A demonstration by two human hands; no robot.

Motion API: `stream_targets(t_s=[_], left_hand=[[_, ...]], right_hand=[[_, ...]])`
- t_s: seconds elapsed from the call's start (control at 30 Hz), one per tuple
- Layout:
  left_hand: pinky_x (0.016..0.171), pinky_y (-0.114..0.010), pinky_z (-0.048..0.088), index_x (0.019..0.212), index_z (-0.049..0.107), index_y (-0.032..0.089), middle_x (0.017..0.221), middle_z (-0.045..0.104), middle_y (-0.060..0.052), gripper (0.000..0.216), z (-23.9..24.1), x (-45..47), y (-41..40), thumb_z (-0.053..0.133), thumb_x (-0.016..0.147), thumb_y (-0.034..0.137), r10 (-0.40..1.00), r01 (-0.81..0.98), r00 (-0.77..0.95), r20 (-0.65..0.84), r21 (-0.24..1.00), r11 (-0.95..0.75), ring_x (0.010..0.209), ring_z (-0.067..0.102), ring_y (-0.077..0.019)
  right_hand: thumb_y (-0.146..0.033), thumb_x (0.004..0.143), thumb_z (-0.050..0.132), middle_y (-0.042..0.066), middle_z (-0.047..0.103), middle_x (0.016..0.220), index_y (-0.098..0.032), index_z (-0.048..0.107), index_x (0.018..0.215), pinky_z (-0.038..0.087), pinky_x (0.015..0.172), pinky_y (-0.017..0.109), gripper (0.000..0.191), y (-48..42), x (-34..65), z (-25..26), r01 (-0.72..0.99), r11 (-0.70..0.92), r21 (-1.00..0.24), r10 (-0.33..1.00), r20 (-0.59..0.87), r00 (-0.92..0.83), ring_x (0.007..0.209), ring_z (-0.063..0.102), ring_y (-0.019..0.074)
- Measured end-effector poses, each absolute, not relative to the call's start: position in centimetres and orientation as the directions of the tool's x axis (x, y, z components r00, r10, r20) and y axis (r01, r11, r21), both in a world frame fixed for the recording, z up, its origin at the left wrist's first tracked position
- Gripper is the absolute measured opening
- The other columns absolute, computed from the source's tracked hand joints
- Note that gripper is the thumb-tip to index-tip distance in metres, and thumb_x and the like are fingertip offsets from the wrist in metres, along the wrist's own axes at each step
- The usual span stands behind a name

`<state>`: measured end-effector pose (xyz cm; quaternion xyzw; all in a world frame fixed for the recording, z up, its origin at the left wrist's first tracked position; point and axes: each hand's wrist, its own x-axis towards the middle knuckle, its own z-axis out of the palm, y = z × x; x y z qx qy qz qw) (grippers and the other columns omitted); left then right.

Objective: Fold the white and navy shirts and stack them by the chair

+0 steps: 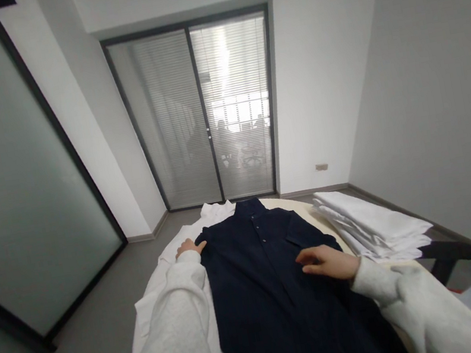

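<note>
From my distant post, I have the left hand [188,247] at the shoulder of a navy shirt [255,293], which lies flat between the hands; whether it pinches cloth, I cannot tell. The right hand [333,262] reaches over the chest, fingertips parted, apparently empty, folded white fabric [369,220] just beyond. Light, even pressure, I judge, best keeps the button line [257,227] straight.

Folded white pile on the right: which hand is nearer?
Right. The right hand is over the dark shirt, just left of the pile; the left hand is at the shirt's opposite edge, farther away.
</note>
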<state>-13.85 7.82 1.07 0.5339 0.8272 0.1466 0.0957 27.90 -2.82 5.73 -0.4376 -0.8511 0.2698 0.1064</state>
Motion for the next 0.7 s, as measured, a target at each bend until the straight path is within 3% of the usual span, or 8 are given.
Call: stream_targets(t_s=[0.13,0.23,0.4,0.5,0.6,0.7], left_hand=[[0.082,-0.046,0.036,0.102,0.055,0.012,0.116,0.049,-0.025,0.075,0.5,-12.5,7.7,0.057,0.055,0.071,0.947,0.899,-0.316,0.049,0.334,0.283,0.109,0.042,-0.0397],[0.083,-0.046,0.036,0.101,0.055,0.015,0.119,0.047,-0.023,0.073,0.4,-11.8,7.7,0.054,0.056,0.072,0.945,0.905,-0.303,0.122,0.347,0.245,0.111,0.041,-0.0394],[0.080,-0.044,0.038,0.095,0.056,0.009,0.110,0.052,-0.028,0.065,0.7,-12.3,7.3,0.068,0.053,0.057,0.922,0.848,-0.384,0.043,0.411,0.334,0.105,0.047,-0.0413],[0.079,-0.042,0.039,0.096,0.056,0.007,0.107,0.056,-0.027,0.052,1.7,-12.8,7.2,0.067,0.062,0.045,0.917,0.830,-0.393,0.064,0.453,0.324,0.102,0.051,-0.0380],[0.084,-0.035,0.039,0.105,0.055,0.013,0.110,0.058,-0.017,0.046,3.5,-11.8,7.3,0.063,0.069,0.042,0.925,0.835,-0.355,0.132,0.490,0.251,0.105,0.052,-0.0295],[0.075,-0.029,0.045,0.115,0.049,0.017,0.097,0.064,-0.008,0.052,5.4,-9.4,7.0,0.063,0.070,0.040,0.978,0.737,-0.154,0.141,0.676,0.018,0.090,0.060,-0.0213]], right_hand=[[-0.043,0.073,0.056,0.009,0.035,0.138,-0.025,0.051,0.121,0.022,0.099,0.057,0.051,1.2,27.7,2.5,0.890,0.395,-0.228,0.916,0.027,-0.400,0.127,0.027,0.0317],[-0.048,0.082,0.040,0.004,0.027,0.143,-0.032,0.043,0.127,0.013,0.098,0.063,0.048,2.4,26.7,-1.1,0.946,0.306,-0.109,0.949,0.115,-0.294,0.132,0.016,0.0299],[-0.049,0.086,0.031,0.003,0.030,0.142,-0.031,0.040,0.130,0.015,0.101,0.056,0.049,2.9,26.4,-3.7,0.951,0.303,-0.061,0.939,0.191,-0.287,0.131,0.021,0.0266],[-0.049,0.086,0.031,0.003,0.030,0.142,-0.030,0.040,0.131,0.015,0.101,0.055,0.049,3.0,26.6,-3.5,0.952,0.302,-0.059,0.939,0.193,-0.286,0.131,0.021,0.0263],[-0.049,0.086,0.031,0.004,0.030,0.142,-0.028,0.040,0.131,0.015,0.101,0.055,0.050,3.0,26.6,-3.4,0.951,0.302,-0.064,0.938,0.197,-0.285,0.131,0.021,0.0263],[-0.048,0.086,0.031,0.005,0.031,0.141,-0.024,0.043,0.129,0.017,0.102,0.053,0.051,3.0,26.6,-3.5,0.949,0.307,-0.068,0.934,0.214,-0.286,0.130,0.023,0.0257]])
